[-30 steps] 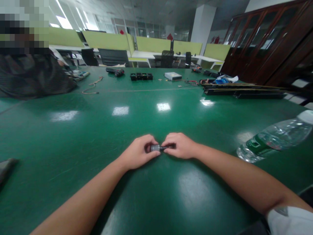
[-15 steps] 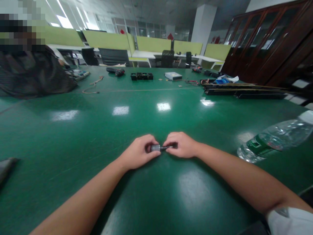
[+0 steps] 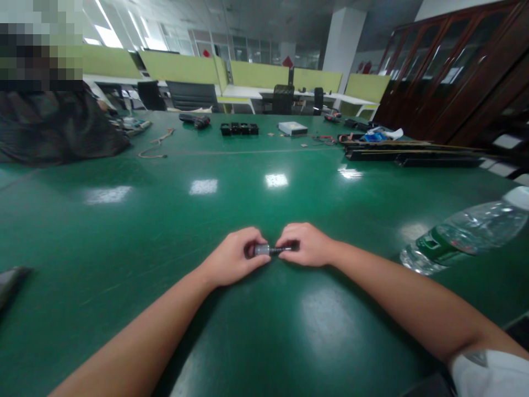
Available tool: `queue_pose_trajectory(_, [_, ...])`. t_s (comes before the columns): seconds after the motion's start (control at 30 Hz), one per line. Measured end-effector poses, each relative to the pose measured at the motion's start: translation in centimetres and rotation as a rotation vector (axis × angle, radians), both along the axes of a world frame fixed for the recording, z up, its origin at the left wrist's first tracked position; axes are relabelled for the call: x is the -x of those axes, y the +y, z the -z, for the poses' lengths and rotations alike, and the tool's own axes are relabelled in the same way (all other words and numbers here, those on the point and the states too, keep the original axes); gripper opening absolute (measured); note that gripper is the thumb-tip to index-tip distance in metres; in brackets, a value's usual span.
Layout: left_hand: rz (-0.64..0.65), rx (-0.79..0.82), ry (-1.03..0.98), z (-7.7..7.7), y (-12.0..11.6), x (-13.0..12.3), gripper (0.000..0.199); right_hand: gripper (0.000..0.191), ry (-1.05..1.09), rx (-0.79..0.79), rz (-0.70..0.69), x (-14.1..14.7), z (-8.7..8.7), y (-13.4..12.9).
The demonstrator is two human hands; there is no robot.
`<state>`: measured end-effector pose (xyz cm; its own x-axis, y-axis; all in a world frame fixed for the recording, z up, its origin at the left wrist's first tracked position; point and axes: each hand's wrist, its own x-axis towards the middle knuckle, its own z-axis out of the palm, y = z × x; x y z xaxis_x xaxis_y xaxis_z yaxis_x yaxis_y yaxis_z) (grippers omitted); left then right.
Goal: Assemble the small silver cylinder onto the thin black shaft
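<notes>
My left hand (image 3: 237, 257) is closed round a small grey cylinder (image 3: 262, 250), held between thumb and fingers near the middle of the green table (image 3: 231, 209). From the cylinder's right end a thin dark shaft (image 3: 278, 250) runs level towards my right hand (image 3: 308, 245). The fingertips of my right hand pinch the shaft's far end. A small gap lies between the two hands. What the shaft is, exactly, is too small to make out.
A clear plastic bottle (image 3: 458, 237) lies at the right, near my right forearm. Dark metal strips (image 3: 438, 161), a white box (image 3: 292, 128), a black part (image 3: 239, 129) and a cable (image 3: 152, 155) lie further back. A person's dark sleeve (image 3: 61, 127) rests at the far left.
Slightly more of the dark shaft shows between the cylinder and my right fingertips. Both hands have otherwise hardly moved.
</notes>
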<state>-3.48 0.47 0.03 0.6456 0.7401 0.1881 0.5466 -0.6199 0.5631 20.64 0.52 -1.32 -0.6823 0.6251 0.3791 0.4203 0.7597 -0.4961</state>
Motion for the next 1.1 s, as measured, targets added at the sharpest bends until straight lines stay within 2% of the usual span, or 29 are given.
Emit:
queue_pose_trajectory(0.43, [-0.009, 0.020, -0.012, -0.1, 0.0, 0.0, 0.022, 0.009, 0.012, 0.013, 0.012, -0.8, 0.2, 0.5])
queue_pose_trajectory(0.67, [-0.025, 0.029, -0.024, -0.1, -0.1, -0.1, 0.022, 0.009, 0.013, 0.072, 0.026, -1.6, 0.3, 1.1])
queue_pose_trajectory(0.87, [-0.039, 0.015, -0.014, -0.2, -0.1, -0.1, 0.022, 0.010, 0.024, 0.204, 0.178, -3.5, 0.5, 3.0])
queue_pose_trajectory(1.1, [-0.047, 0.008, -0.019, -0.4, -0.2, -0.1, 0.021, 0.011, 0.054, 0.259, 0.076, -2.5, 0.4, 2.2])
